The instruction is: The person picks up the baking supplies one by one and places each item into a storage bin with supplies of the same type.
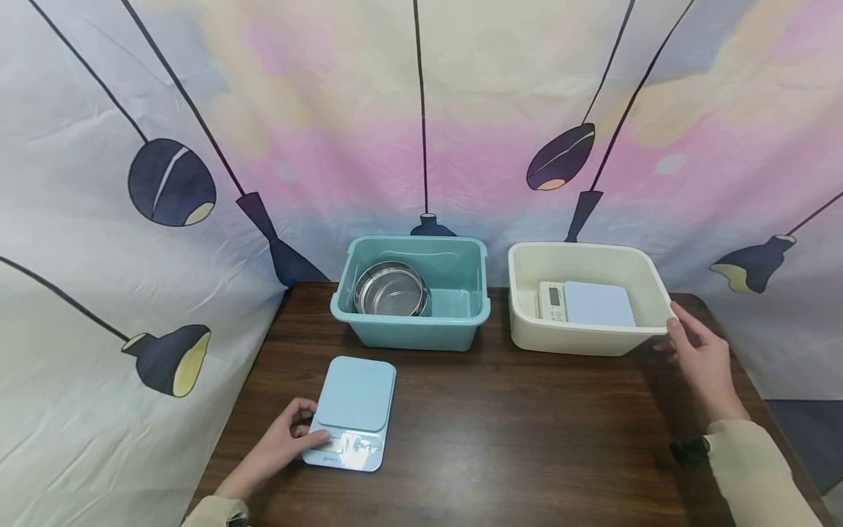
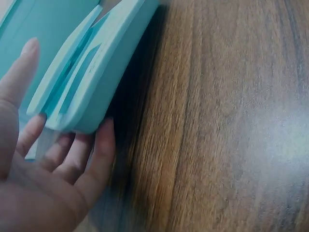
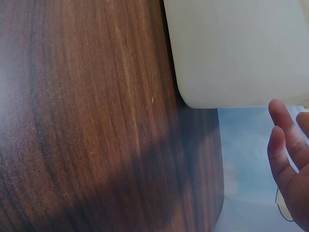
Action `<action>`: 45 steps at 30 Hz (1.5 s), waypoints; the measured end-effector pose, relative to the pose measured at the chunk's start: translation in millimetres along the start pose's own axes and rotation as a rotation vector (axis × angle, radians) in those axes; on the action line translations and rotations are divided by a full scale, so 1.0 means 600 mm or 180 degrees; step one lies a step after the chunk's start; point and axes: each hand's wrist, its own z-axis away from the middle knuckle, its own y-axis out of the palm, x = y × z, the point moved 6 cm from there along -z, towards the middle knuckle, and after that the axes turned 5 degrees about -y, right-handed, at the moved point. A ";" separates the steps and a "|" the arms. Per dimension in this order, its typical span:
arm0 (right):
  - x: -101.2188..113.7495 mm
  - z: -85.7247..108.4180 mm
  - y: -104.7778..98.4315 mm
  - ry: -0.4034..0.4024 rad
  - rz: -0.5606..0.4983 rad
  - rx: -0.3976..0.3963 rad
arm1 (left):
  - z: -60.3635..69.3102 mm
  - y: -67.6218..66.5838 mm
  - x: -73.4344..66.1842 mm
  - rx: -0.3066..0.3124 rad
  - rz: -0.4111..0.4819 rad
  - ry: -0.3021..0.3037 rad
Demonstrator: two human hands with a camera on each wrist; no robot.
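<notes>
A light blue kitchen scale [image 1: 358, 395] lies on the table at front left, its display towards me. My left hand [image 1: 290, 439] holds its near left corner, thumb over the display end and fingers at the side. In the left wrist view, those fingers [image 2: 104, 140] curl against the lower edge of the scale [image 2: 104, 82]. My right hand [image 1: 701, 359] touches the right front corner of a cream bin [image 1: 579, 342] with its fingers loosely bent. Inside that bin sits a second, white kitchen scale [image 1: 596, 304]. The right wrist view shows a fingertip against the bin's wall [image 3: 241, 58].
A teal bin [image 1: 415, 337] stands at the back, left of the cream one, with round metal sieves [image 1: 395, 293] in its left half. The dark wooden table [image 1: 500, 432] meets a printed cloth [image 1: 329, 146] behind. Its right edge passes near my right arm.
</notes>
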 end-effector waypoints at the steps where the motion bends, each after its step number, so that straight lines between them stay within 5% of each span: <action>1: 0.000 0.000 0.000 0.0007 0.0000 0.0002 | 0.001 0.000 0.001 0.0062 0.0037 0.0018; 10: -0.001 0.000 0.000 0.0013 -0.0013 0.0011 | 0.007 0.000 0.014 0.0727 0.0207 0.0298; 15: -0.002 0.002 -0.001 0.0056 -0.0022 0.0012 | 0.008 -0.001 0.019 0.0821 0.0257 0.0277; 25: 0.001 0.004 -0.001 0.0018 -0.0047 0.0005 | 0.007 -0.008 0.026 0.0702 0.0367 0.0225; 34: 0.001 0.004 -0.001 0.0037 -0.0049 0.0003 | 0.012 -0.009 0.028 0.0810 0.0958 0.0098; 45: -0.001 0.002 0.001 0.0017 -0.0038 0.0021 | 0.011 -0.025 0.039 0.0187 0.0980 0.0112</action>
